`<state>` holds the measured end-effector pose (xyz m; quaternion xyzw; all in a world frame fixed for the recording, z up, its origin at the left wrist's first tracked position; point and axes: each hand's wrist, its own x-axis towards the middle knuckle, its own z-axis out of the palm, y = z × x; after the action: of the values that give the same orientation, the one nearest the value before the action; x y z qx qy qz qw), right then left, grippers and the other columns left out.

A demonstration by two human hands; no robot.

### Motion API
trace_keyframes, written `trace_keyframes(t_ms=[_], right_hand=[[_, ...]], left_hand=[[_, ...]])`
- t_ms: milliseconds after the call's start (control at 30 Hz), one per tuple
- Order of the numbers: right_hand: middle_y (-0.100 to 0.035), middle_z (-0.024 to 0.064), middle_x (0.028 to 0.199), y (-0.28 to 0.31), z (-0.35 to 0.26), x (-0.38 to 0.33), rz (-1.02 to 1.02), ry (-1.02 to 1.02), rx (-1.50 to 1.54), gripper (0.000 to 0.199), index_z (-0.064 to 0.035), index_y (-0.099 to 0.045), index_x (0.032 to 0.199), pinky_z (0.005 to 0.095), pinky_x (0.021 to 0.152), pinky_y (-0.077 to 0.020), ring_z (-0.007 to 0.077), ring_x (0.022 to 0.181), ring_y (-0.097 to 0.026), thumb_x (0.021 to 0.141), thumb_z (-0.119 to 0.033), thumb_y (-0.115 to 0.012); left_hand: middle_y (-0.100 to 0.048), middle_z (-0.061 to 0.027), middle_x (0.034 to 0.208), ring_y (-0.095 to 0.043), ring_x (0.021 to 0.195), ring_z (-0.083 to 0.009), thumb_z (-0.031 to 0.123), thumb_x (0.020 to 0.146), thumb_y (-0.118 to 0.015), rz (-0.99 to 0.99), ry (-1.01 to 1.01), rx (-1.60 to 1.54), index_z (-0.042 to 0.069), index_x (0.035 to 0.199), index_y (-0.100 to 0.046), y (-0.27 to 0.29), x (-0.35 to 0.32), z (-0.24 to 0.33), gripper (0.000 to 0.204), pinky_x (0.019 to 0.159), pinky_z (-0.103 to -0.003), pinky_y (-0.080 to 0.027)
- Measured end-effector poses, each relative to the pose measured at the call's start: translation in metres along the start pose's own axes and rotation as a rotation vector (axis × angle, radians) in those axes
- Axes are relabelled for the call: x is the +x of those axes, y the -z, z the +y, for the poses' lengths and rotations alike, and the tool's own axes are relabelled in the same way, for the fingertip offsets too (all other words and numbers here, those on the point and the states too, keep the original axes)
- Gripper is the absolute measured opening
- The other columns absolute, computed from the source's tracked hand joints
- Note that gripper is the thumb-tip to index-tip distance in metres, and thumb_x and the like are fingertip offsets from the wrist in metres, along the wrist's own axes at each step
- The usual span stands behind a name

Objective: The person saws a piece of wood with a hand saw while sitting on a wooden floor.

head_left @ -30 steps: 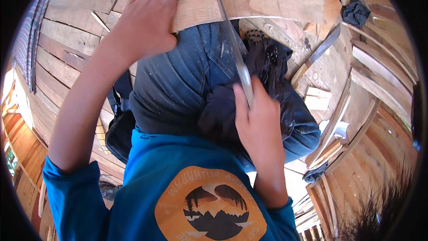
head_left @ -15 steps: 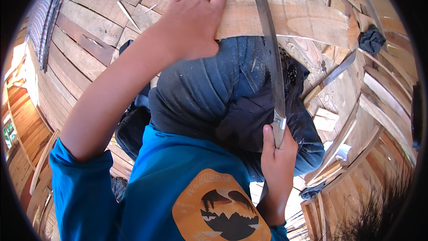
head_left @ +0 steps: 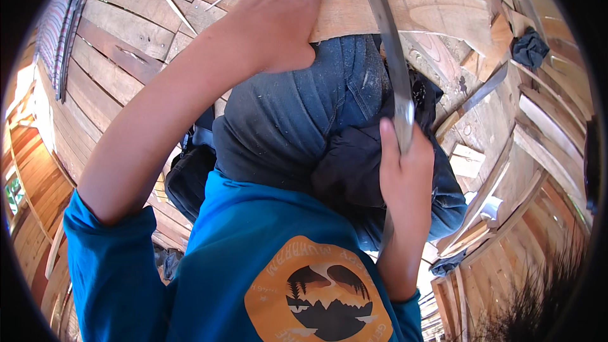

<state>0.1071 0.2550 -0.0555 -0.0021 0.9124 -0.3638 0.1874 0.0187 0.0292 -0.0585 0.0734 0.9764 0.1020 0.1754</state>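
A flat, pale wooden board (head_left: 443, 11) lies crosswise at the far side of my bent legs, its right end ragged. My left hand (head_left: 278, 28) presses on its left part, the fingers bent over the far edge and the thumb at the near edge. In my right hand (head_left: 408, 174) is the handle of a handsaw, the thumb stretched along its top. The saw's long narrow blade (head_left: 394, 50) crosses the board to the right of my left hand, and its tip is out of the picture at the top. How deep any cut goes is not visible.
To the right, a long knife (head_left: 475, 98) with a wooden handle lies on the plank floor (head_left: 120, 22). Beyond it are a crumpled black cloth (head_left: 530, 49) and several wood strips (head_left: 551, 145). A black bag (head_left: 190, 180) sits left of my legs; striped fabric (head_left: 66, 22) hangs far left.
My right hand has pushed the saw away from me, across the board. My left hand keeps its hold on the board. The view has shifted slightly.
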Motion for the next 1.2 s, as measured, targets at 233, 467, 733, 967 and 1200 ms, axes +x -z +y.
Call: trace_keyframes(t_ms=[233, 467, 733, 967, 1200], right_hand=[[-0.057, 0.0272, 0.074, 0.009, 0.006, -0.039, -0.031, -0.055, 0.067, 0.023, 0.0021, -0.061, 0.106, 0.0431, 0.059, -0.0472, 0.0475, 0.072, -0.059, 0.098, -0.019, -0.057], [-0.058, 0.0269, 0.074, -0.008, -0.006, 0.019, -0.003, 0.02, 0.054, 0.022, 0.0011, -0.061, 0.104, 0.0436, 0.059, -0.047, 0.0484, 0.074, -0.058, 0.098, -0.019, -0.057], [-0.046, 0.007, 0.058, -0.002, 0.0, -0.025, 0.051, -0.093, 0.188, 0.028, 0.0019, -0.055, 0.08, 0.0348, 0.053, -0.0379, 0.0149, 0.054, -0.043, 0.097, -0.019, -0.062], [-0.057, 0.0235, 0.069, 0.008, 0.011, -0.047, -0.011, -0.106, 0.094, 0.025, 0.0033, -0.061, 0.104, 0.0427, 0.059, -0.0464, 0.0442, 0.067, -0.061, 0.097, -0.021, -0.059], [-0.048, 0.0107, 0.062, -0.008, -0.006, 0.026, 0.041, -0.017, 0.116, 0.033, 0.0024, -0.056, 0.083, 0.0358, 0.058, -0.0403, 0.0188, 0.057, -0.043, 0.098, -0.026, -0.06]], left_hand=[[-0.058, -0.0253, 0.114, -0.059, 0.111, -0.0417, 0.016, 0.068, -0.07, 0.14, 0.004, 0.069, -0.003, 0.124, -0.043, -0.021, -0.001, -0.008, 0.065, 0.095, -0.05, -0.047], [-0.058, -0.0254, 0.112, -0.059, 0.11, -0.0419, 0.017, 0.069, -0.068, 0.162, 0.007, 0.09, -0.003, 0.119, -0.045, -0.026, 0.005, -0.015, 0.058, 0.094, -0.052, -0.046], [-0.057, -0.0271, 0.112, -0.057, 0.11, -0.043, 0.018, 0.067, -0.067, 0.049, 0.008, 0.029, -0.004, 0.12, -0.044, -0.009, -0.005, 0.0, 0.062, 0.095, -0.051, -0.044], [-0.059, -0.025, 0.111, -0.06, 0.106, -0.0421, 0.018, 0.066, -0.068, 0.163, 0.027, 0.073, -0.002, 0.121, -0.046, -0.025, 0.002, -0.011, 0.062, 0.094, -0.051, -0.046], [-0.055, -0.0295, 0.112, -0.056, 0.109, -0.046, 0.016, 0.067, -0.068, 0.043, 0.036, 0.017, -0.007, 0.119, -0.042, -0.005, -0.005, 0.0, 0.062, 0.096, -0.052, -0.043]])
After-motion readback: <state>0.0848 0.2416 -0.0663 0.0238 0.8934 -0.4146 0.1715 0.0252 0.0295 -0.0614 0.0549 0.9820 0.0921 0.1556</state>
